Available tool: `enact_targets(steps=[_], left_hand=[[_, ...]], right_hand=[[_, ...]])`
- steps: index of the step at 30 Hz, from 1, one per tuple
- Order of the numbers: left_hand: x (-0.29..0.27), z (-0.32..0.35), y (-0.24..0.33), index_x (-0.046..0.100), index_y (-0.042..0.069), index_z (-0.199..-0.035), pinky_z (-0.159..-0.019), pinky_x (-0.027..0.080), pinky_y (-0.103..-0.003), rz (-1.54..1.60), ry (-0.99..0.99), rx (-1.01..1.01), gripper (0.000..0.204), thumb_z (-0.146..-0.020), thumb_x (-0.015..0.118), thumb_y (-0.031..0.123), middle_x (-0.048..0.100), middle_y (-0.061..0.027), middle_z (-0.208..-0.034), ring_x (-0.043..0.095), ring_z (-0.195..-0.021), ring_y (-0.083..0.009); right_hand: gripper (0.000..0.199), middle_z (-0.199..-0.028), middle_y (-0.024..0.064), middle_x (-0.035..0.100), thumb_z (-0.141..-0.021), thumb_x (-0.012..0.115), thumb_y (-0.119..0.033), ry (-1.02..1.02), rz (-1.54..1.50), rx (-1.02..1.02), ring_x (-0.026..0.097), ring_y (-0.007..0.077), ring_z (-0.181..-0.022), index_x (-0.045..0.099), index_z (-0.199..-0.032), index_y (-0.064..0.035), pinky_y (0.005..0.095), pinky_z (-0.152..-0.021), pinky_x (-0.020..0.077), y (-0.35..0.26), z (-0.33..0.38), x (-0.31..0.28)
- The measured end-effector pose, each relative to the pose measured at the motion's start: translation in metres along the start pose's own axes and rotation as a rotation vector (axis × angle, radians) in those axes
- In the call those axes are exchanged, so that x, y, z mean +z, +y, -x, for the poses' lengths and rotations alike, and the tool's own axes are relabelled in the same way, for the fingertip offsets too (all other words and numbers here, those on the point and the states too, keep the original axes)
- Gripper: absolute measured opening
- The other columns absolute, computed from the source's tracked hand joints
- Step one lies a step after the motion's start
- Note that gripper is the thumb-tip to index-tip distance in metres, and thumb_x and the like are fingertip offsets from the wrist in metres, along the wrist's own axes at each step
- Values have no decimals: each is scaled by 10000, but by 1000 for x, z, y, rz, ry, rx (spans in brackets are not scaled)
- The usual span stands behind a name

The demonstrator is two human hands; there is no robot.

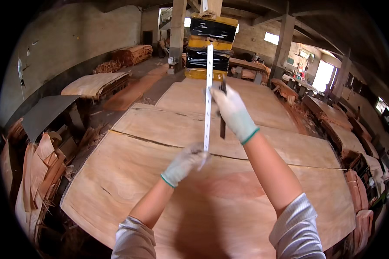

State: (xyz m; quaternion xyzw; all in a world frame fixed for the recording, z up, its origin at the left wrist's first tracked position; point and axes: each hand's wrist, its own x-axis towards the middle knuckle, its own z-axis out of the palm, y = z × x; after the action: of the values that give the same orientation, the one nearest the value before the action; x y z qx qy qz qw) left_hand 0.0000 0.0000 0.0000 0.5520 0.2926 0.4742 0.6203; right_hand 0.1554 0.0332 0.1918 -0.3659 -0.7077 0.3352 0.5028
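A white strip with a row of small holes (208, 103) runs down from a hanging block wrapped in black and yellow tape (211, 28). My left hand (181, 166), in a pale glove with a green cuff, is closed on the strip's lower part; a short blurred end sticks out below the fingers. Higher up, my gloved right hand (234, 112) grips a dark, narrow, knife-like blade (223, 123), held upright beside the strip. Its fingertips are close to the strip; whether they touch it I cannot tell. Beneath both hands lie broad wood veneer sheets (129, 172).
Dark seams (160, 141) cross the sheets. Torn veneer scraps (39, 172) heap up on the left, near a grey panel (49, 113). More veneer stacks (95, 84) stand farther back and along the right (328, 112). Concrete pillars (285, 45) rise behind.
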Motion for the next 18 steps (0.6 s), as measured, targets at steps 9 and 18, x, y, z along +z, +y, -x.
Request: enact_targets(steps=[9, 18], left_hand=[[-60, 22, -8, 420, -29, -1393, -1085, 357, -324, -484, 314, 56, 570, -983, 513, 356, 473, -186, -1403, 442, -1317, -216], [58, -36, 57, 489, -62, -1230, -940, 480, -364, 386, 129, 351, 364, -1001, 434, 216, 603, -166, -1177, 596, -1095, -264]], right_hand=[[153, -723, 14, 600, -947, 577, -167, 216, -186, 122, 487, 47, -572, 567, -910, -19, 228, -495, 400, 39, 94, 47], [250, -840, 132, 614, -755, 646, -25, 408, 473, -359, 603, 351, -721, 595, -995, -67, 414, -634, 489, 102, 141, 38]])
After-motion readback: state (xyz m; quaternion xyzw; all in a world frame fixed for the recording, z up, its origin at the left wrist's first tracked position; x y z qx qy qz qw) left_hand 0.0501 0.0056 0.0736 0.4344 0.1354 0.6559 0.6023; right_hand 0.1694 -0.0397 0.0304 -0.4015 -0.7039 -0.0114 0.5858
